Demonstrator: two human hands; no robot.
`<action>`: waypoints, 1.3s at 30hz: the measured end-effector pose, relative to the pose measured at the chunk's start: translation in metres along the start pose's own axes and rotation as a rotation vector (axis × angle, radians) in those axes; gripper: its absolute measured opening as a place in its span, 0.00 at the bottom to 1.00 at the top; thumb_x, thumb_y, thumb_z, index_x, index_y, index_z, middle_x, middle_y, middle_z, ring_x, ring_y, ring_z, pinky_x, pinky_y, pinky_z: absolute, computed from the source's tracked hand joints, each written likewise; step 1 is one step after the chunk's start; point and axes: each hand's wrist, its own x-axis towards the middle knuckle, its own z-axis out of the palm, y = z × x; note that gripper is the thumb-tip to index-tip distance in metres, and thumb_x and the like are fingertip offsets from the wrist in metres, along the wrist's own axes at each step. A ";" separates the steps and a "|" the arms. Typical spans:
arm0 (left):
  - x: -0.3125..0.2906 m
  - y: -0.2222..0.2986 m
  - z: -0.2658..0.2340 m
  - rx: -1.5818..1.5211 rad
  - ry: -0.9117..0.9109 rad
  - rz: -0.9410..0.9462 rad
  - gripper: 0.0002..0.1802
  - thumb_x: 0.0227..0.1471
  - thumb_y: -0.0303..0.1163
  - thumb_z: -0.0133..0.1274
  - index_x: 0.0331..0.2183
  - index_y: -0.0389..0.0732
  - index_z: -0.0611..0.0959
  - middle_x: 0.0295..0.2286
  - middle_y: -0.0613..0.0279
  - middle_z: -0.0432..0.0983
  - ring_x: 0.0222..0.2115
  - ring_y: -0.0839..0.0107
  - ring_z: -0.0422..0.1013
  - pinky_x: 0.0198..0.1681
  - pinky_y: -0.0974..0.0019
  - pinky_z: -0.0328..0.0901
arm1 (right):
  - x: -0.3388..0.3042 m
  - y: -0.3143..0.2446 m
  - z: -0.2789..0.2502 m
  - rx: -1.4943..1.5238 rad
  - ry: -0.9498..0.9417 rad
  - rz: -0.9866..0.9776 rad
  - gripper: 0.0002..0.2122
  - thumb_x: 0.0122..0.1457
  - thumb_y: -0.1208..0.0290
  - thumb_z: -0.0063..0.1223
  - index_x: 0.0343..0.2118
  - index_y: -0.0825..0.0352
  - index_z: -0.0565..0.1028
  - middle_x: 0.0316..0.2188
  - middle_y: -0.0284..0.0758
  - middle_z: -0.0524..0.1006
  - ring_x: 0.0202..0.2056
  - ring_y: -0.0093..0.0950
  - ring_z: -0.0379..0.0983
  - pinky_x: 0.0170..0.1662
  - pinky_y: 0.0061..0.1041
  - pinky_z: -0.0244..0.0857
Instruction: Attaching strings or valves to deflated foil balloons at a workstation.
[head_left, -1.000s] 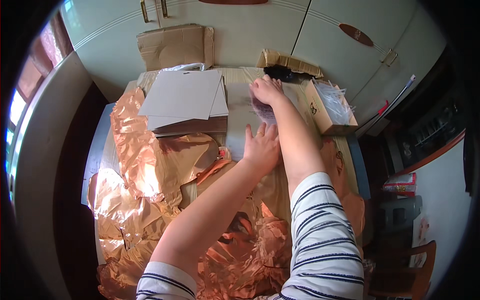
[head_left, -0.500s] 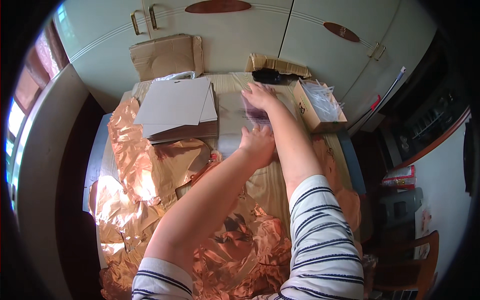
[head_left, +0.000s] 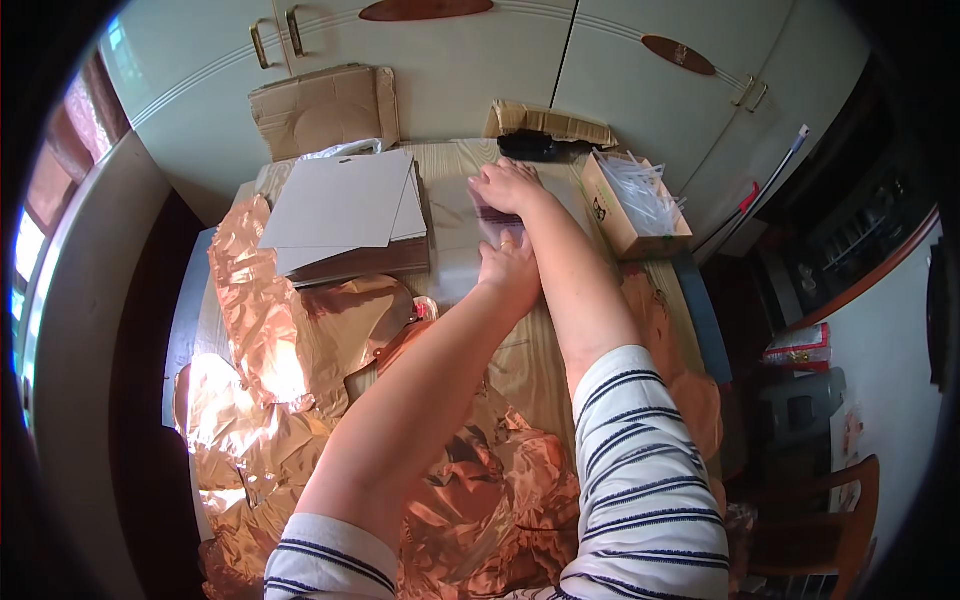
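Observation:
A clear plastic bag or sheet lies on the wooden table, with a dark purplish patch showing under my hands. My right hand rests on its far part, fingers stretched forward and slightly bent, thumb out to the left. Closer in, my left hand presses on the same plastic with its fingers apart; a ring is on one finger. Neither hand visibly grasps anything. Left of the plastic sits a stack of grey cardboard sheets. My forearms hide part of the table.
Crumpled copper-coloured foil covers the near table and its left side. A cardboard box of clear plastic strips stands at the right. Behind are a black object, cardboard pieces and pale cabinets. A wooden chair stands lower right.
My left hand has slid forward over the plastic, closer to the right hand. My right hand has shifted slightly left and away, its fingers a little more bent. The view has tilted slightly.

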 end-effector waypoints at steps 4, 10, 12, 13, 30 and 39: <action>0.007 -0.004 0.003 0.047 0.012 0.007 0.33 0.55 0.40 0.48 0.61 0.46 0.62 0.59 0.57 0.58 0.60 0.50 0.56 0.51 0.42 0.60 | 0.002 0.003 0.002 -0.035 -0.009 0.019 0.22 0.59 0.45 0.41 0.44 0.58 0.74 0.52 0.40 0.70 0.57 0.40 0.61 0.60 0.40 0.50; 0.004 -0.006 0.008 0.086 0.028 0.039 0.32 0.57 0.38 0.46 0.62 0.44 0.61 0.61 0.55 0.55 0.61 0.48 0.54 0.51 0.40 0.60 | -0.002 0.001 -0.001 -0.023 -0.061 0.070 0.26 0.60 0.44 0.39 0.53 0.56 0.71 0.60 0.39 0.65 0.63 0.40 0.55 0.64 0.45 0.44; 0.003 -0.005 0.013 0.069 0.067 0.044 0.32 0.57 0.38 0.45 0.61 0.45 0.61 0.61 0.54 0.54 0.61 0.47 0.54 0.51 0.38 0.59 | -0.001 0.000 -0.006 -0.028 -0.104 0.093 0.25 0.61 0.44 0.38 0.53 0.56 0.72 0.60 0.40 0.64 0.63 0.42 0.55 0.65 0.47 0.43; 0.001 -0.006 0.015 0.060 0.087 0.047 0.31 0.57 0.38 0.45 0.61 0.45 0.61 0.61 0.54 0.54 0.61 0.47 0.54 0.51 0.37 0.59 | 0.001 -0.005 -0.005 -0.011 -0.099 0.067 0.25 0.61 0.44 0.38 0.52 0.56 0.73 0.60 0.40 0.64 0.63 0.42 0.55 0.65 0.48 0.42; -0.037 -0.029 -0.045 -0.102 -0.160 -0.245 0.61 0.37 0.58 0.63 0.65 0.47 0.49 0.65 0.51 0.42 0.65 0.45 0.43 0.58 0.34 0.54 | -0.128 0.042 -0.091 0.115 0.216 0.232 0.23 0.60 0.56 0.45 0.52 0.67 0.69 0.54 0.49 0.67 0.56 0.49 0.63 0.58 0.46 0.58; -0.017 -0.040 -0.031 -0.229 -0.170 -0.180 0.40 0.38 0.38 0.63 0.54 0.46 0.67 0.55 0.50 0.58 0.56 0.44 0.60 0.49 0.44 0.68 | -0.160 0.219 -0.097 0.438 0.321 0.700 0.15 0.54 0.68 0.50 0.37 0.75 0.78 0.39 0.57 0.77 0.45 0.50 0.74 0.50 0.41 0.66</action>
